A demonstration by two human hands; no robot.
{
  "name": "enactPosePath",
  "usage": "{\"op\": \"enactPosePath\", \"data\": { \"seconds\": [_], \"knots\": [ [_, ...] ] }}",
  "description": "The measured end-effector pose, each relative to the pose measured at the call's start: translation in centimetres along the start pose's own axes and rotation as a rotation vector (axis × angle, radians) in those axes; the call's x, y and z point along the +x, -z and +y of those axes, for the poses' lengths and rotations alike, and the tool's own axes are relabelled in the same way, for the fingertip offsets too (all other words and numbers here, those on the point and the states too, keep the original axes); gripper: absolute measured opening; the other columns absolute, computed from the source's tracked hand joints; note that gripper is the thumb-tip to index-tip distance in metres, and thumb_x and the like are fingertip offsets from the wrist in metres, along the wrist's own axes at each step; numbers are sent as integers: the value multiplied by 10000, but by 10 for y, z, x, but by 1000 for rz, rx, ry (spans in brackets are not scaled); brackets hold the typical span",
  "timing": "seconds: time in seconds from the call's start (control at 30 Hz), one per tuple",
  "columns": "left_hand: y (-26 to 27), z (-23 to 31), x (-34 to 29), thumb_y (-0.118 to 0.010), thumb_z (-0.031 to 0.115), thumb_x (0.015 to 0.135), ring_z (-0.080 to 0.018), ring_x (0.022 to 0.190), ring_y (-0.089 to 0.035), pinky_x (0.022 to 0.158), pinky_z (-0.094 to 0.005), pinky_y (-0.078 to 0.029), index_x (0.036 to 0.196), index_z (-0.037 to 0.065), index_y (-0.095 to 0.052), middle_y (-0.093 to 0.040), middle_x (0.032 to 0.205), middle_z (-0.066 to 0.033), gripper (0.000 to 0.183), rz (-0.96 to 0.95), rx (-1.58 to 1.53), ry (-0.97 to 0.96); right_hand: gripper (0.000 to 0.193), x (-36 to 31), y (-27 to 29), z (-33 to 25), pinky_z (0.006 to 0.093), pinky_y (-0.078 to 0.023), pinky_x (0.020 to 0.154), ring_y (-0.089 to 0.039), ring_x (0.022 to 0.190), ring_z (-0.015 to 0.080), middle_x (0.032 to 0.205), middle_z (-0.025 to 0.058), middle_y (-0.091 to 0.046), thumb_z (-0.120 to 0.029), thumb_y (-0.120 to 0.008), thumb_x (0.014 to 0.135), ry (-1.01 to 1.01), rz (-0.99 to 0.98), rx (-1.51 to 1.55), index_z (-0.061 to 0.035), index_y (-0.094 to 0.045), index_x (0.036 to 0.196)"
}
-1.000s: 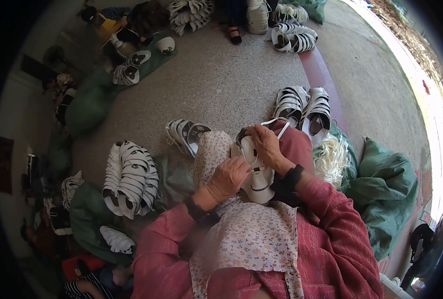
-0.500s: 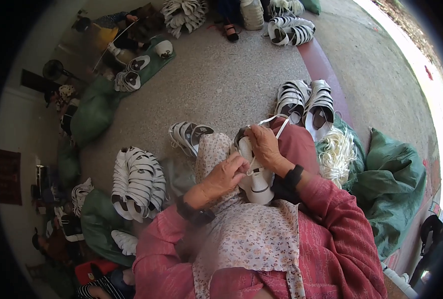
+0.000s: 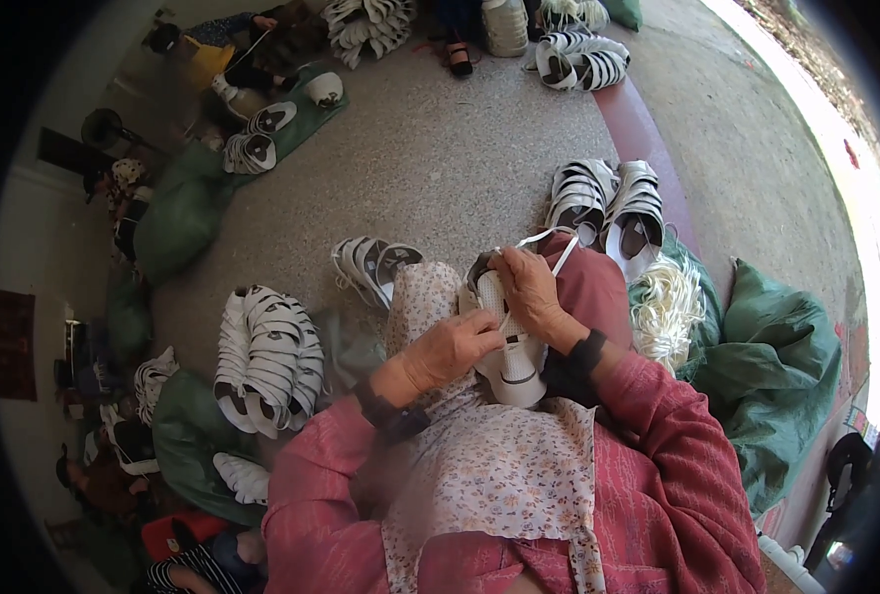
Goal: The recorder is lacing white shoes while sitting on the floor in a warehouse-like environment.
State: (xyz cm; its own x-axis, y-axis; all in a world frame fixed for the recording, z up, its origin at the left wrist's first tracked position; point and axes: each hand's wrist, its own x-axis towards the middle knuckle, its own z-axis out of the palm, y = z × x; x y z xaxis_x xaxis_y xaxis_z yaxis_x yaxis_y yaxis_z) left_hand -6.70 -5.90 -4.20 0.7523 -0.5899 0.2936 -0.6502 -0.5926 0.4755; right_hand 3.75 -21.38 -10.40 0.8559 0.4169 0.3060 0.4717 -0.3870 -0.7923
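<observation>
A white shoe upper [image 3: 516, 374] with a mesh tongue lies across my lap, its rounded toe toward me. My right hand [image 3: 531, 289] is closed round its far, ankle end. A white shoelace [image 3: 545, 238] loops out beyond that hand over my right knee. On the left side of the upper, my left hand [image 3: 455, 346] is closed in a pinch at the lacing, where a short stretch of lace shows between the hands. The tips of its fingers are partly hidden.
Stacked white shoe uppers stand at my left [image 3: 269, 361] and beyond my right knee [image 3: 606, 213]. A bundle of white laces [image 3: 669, 315] lies by a green sack [image 3: 781, 356] at my right. Other people sit along the left wall, among them one in yellow [image 3: 209, 67].
My left hand has turned slightly, its fingers lowering and closing in against the upper. My right hand and the shoe upper stay nearly in place.
</observation>
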Motion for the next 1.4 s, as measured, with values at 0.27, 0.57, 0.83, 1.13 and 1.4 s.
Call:
{"op": "enactPosePath", "data": {
  "seconds": [0.27, 0.57, 0.83, 1.13, 1.4],
  "knots": [
    [0, 4, 7, -660, 57, 827, -316, 809, -592, 711, -402, -494, 883, 29, -576, -527, 871, -117, 105, -1, -13, 63, 143, 1, 1, -1, 456, -435, 805, -597, 880, 365, 845, 148, -629, -182, -545, 960, 6, 6, -12, -64, -601, 900],
    [3, 11, 1, -658, -8, 769, -339, 800, -582, 718, -419, -491, 910, 39, -548, -529, 844, -133, 184, 97, -94, 192, 130, -1, 3, -4, 453, -437, 794, -596, 888, 356, 848, 141, -625, -181, -549, 954, -11, -3, -15, -74, -611, 916],
    [-35, 3, -17, -654, -13, 730, -336, 675, -582, 593, -436, -485, 828, 34, -482, -535, 750, -124, 203, 313, 110, 163, 139, 5, 6, 2, 441, -437, 822, -605, 912, 349, 875, 137, -635, -172, -549, 952, -10, -80, 47, -62, -633, 970],
    [-24, 18, -42, -713, 54, 720, -319, 725, -584, 637, -410, -484, 776, 41, -547, -556, 774, -114, 176, 237, -65, 297, 127, 24, 78, -37, 416, -498, 669, -641, 788, 360, 795, 163, -638, -155, -560, 958, -154, -623, 292, -42, -615, 979],
    [-20, 26, -44, -799, 222, 743, -356, 1127, -555, 939, -405, -482, 1046, 42, -602, -535, 1257, -182, 404, 246, -74, 383, 213, 0, 74, -41, 452, -506, 596, -673, 732, 359, 739, 176, -636, -211, -609, 926, 310, -779, -267, -47, -504, 1012]
  ]
}}
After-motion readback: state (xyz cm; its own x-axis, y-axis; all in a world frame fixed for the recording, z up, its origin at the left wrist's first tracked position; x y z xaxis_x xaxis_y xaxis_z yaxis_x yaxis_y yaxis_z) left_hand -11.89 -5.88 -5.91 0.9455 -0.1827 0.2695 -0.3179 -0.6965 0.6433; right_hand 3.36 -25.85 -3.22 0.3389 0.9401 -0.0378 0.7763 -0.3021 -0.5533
